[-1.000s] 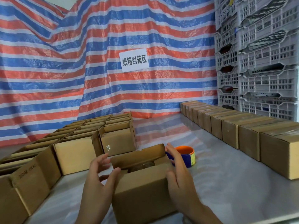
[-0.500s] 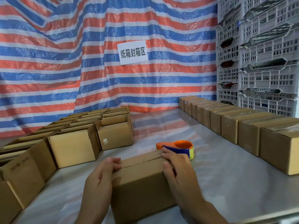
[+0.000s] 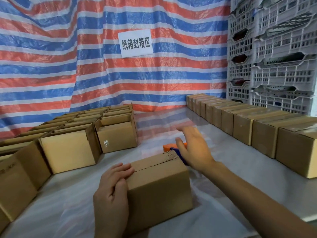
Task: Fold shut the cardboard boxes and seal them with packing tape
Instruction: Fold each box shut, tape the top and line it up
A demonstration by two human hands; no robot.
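The cardboard box (image 3: 159,184) is being held down at the front middle of the steel table (image 3: 240,189), flaps folded shut, by the left hand (image 3: 111,194), whose straight fingers are being pressed flat over its top left edge. The right hand (image 3: 193,148) is being held open, fingers spread and gripping nothing, just above the orange and blue tape dispenser (image 3: 167,147) behind the box. Open boxes (image 3: 68,152) are being kept at the left, sealed boxes (image 3: 257,133) at the right.

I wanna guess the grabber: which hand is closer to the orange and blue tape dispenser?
Right. Right hand hovers over the orange tape dispenser; left hand rests on the brown cardboard box.
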